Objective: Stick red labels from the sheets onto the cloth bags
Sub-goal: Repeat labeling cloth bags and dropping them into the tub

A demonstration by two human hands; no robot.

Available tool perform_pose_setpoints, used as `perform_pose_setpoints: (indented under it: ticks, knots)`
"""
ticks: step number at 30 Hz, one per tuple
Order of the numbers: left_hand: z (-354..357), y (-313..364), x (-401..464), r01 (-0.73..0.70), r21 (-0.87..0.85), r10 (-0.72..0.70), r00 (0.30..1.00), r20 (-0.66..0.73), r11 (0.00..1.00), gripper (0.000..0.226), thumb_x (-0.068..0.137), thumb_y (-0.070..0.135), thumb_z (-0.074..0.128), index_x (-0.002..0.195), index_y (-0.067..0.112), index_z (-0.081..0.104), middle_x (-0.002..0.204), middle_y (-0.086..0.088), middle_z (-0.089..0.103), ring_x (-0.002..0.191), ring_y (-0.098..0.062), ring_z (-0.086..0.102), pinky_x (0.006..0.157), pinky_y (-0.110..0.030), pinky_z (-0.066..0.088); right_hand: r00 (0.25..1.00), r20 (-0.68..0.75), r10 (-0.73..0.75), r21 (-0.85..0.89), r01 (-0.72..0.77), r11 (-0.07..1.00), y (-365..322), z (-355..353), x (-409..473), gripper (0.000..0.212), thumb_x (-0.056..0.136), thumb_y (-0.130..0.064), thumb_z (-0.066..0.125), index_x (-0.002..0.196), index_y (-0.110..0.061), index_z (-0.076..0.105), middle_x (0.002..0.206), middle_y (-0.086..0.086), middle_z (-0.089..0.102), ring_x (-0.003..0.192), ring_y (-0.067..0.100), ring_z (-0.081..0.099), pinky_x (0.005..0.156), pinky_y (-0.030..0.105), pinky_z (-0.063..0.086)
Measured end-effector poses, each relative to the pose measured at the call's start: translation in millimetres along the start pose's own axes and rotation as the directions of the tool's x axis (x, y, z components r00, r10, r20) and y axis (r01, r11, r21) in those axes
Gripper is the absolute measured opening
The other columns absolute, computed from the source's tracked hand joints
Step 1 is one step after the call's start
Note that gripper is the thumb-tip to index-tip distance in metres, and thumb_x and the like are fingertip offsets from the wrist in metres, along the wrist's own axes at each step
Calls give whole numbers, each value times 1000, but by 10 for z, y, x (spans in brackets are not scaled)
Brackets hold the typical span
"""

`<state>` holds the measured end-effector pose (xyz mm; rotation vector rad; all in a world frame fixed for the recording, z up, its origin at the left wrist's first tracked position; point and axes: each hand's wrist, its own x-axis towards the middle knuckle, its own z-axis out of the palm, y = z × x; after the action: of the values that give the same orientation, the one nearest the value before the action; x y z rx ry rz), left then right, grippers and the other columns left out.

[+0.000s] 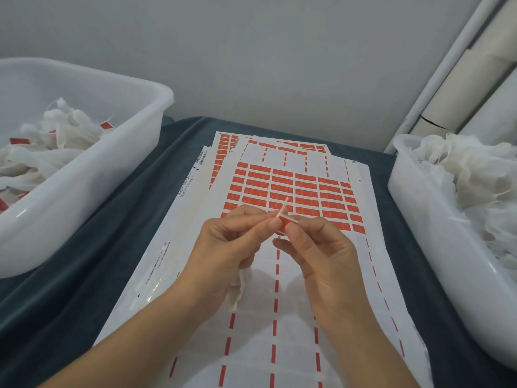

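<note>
label in hand: red label (282, 226) pinched between your two thumbs, above the middle of the top sheet (282, 191). You're folding it around the white drawstring (282, 207) of a cloth bag (237, 287).
bag: hangs under your left palm, over the bare lower half of the sheet; mostly hidden by the hand.
left hand (232, 247): narrow grip, thumb and fingers pinching the string and label edge.
right hand (316, 247): narrow grip, thumb and forefinger pinching the label's other side.
step: my read is mid-stick, label wrapped on the string and not yet pressed flat.
next move: likely squeeze both halves together with edges aligned, string caught in the fold. Then the bag probably goes to the done bin.
sheets: stack runs lengthwise down the desk (84, 275) centre; near rows peeled, red rows left toward the far edge.
left bin (134, 152): at the desk's left edge, bags with red labels on them, so likely finished.
right bin (419, 219): at the right edge, bags with no labels visible, likely the supply.
writing: barcode and a line of print along the left margin of the sheets, too small to read. Pale marks on the labels, unreadable. No brand seen.
</note>
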<state>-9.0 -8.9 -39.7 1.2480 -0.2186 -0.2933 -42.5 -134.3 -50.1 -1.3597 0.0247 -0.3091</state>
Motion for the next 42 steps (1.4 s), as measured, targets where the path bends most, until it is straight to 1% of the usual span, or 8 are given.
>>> perform_pose_setpoints:
  ticks: [13,19,24,27,29,34,39,42]
  knots:
    - [-4,-69,5,-30,-12,29,998,-47,999,15,65,28,65,72,20,77,75,5,71,66,1,63,53,-9,48,998,-60,-34,-103,28,994,54,18,-9,16,66,-29,66,79,-22,68,77,-11,72,77,12,70,66,14,53]
    - [-2,-112,13,15,-38,-19,995,-94,999,15,67,28,65,68,15,73,74,3,70,61,1,63,54,-10,48,997,-75,-27,-124,18,992,65,65,-43,19,66,-30,67,83,-21,65,75,-10,72,70,12,70,63,12,52]
    - [-17,-80,16,-28,-36,25,998,-63,999,17,68,28,66,71,14,75,84,-2,72,80,-12,69,62,-19,55,997,28,66,-36,-65,997,99,129,-79,47,67,-26,71,111,-32,52,89,-4,72,84,16,70,68,17,54]
    - [-40,-38,24,-24,-45,17,990,-140,999,16,67,29,66,70,17,76,80,1,72,56,-1,62,47,-10,44,998,-1,67,-34,-67,997,33,50,-7,64,65,-28,71,120,-39,41,90,-12,72,85,12,70,65,18,54]
    - [-45,-34,28,-32,-10,30,989,-147,999,14,65,30,66,67,21,76,77,4,71,54,0,59,43,-8,42,998,6,56,-113,-55,992,-13,-15,44,55,64,-30,70,116,-33,50,91,-18,71,87,9,69,62,19,55]
    - [-28,-93,-9,-115,140,123,991,-48,983,19,60,41,65,70,29,76,79,8,71,80,-5,65,59,-10,49,1000,2,-24,-198,24,980,45,-6,-2,20,67,-33,65,86,-25,67,77,-14,72,73,10,70,59,14,52]
    - [-54,-100,-2,-183,305,215,974,-74,934,11,61,41,64,65,39,74,77,14,70,82,-4,63,67,-9,50,997,-23,-73,-249,65,966,86,-35,0,16,70,-35,62,80,-22,66,66,-12,69,65,8,67,59,9,50]
    - [-7,-9,-40,-205,304,247,963,-106,930,13,61,41,63,65,34,74,77,14,70,80,-4,64,61,-10,50,998,-1,-66,-198,64,978,96,-15,5,19,71,-33,64,86,-23,68,72,-10,71,68,11,68,60,12,52]
